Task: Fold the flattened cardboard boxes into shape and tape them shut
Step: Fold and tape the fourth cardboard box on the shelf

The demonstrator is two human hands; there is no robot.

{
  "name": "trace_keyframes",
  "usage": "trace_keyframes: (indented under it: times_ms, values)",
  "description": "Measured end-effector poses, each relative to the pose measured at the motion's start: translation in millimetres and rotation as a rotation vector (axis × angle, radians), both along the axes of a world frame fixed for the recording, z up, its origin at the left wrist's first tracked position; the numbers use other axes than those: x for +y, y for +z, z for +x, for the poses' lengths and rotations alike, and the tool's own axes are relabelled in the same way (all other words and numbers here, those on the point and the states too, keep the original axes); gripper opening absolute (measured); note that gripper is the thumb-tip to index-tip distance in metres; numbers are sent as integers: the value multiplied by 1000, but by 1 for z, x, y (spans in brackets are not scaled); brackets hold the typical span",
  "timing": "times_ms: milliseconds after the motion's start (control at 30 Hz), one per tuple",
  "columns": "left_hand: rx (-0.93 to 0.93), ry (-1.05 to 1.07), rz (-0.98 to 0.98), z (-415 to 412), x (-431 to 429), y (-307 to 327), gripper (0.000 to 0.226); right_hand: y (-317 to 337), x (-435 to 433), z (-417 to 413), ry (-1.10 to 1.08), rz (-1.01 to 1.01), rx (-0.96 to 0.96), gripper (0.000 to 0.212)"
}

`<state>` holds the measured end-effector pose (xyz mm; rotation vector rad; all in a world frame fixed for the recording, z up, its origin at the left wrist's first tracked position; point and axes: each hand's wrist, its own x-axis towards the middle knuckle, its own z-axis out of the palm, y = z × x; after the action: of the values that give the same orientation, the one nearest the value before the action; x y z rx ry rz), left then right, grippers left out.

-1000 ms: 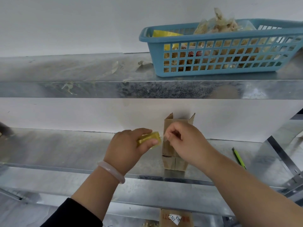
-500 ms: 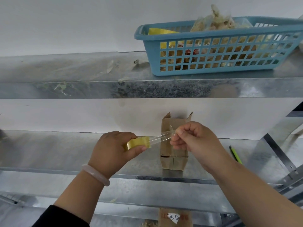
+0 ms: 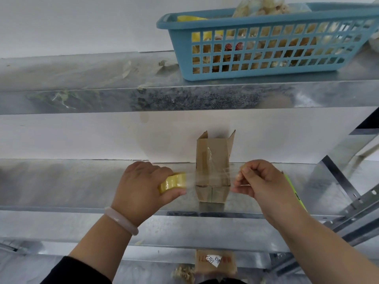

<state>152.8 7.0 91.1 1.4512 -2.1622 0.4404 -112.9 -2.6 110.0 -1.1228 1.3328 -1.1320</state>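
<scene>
A small brown cardboard box [image 3: 213, 156] stands folded on the metal shelf [image 3: 82, 181], its top flaps up and open. My left hand [image 3: 141, 187] grips a yellowish roll of clear tape [image 3: 173, 182] just left of the box. My right hand [image 3: 260, 183] pinches the free end of the tape to the right of the box. The clear strip [image 3: 211, 177] stretches between the two hands, across the front of the box near its lower half. It looks close to the cardboard; contact is unclear.
A blue plastic basket [image 3: 266, 42] full of packets sits on the upper shelf [image 3: 102, 78]. A green pen [image 3: 293, 189] lies on the shelf behind my right wrist. Another cardboard box with a white label [image 3: 215, 263] sits below. A slanted metal bracket [image 3: 344, 187] rises at right.
The hands have drawn apart: the left moved left with the roll, the right moved right with the tape end. The strip went from very short to spanning the box's width.
</scene>
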Motion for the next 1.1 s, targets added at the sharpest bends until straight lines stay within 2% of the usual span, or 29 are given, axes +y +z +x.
trace_keyframes:
  times_ms: [100, 267, 500, 767, 1000, 1100]
  values:
    - [-27, 9, -5, -3, 1, -4, 55, -7, 4, -4, -24, -7, 41, 20]
    - [58, -116, 59, -1, 5, -9, 32, -16, 6, -9, -38, 4, 84, 20]
    - [-48, 12, 6, -7, -3, -21, 44, -34, 7, -13, -95, 28, 113, 19]
    - [-89, 29, 21, -5, -14, -30, 45, -45, -1, -11, -141, 72, 105, 17]
    - [-90, 24, 69, -8, -23, -41, 43, -59, -11, -7, -155, 145, 20, 14]
    - [-85, 23, 91, -12, -29, -44, 49, -66, -15, -4, -145, 188, -4, 15]
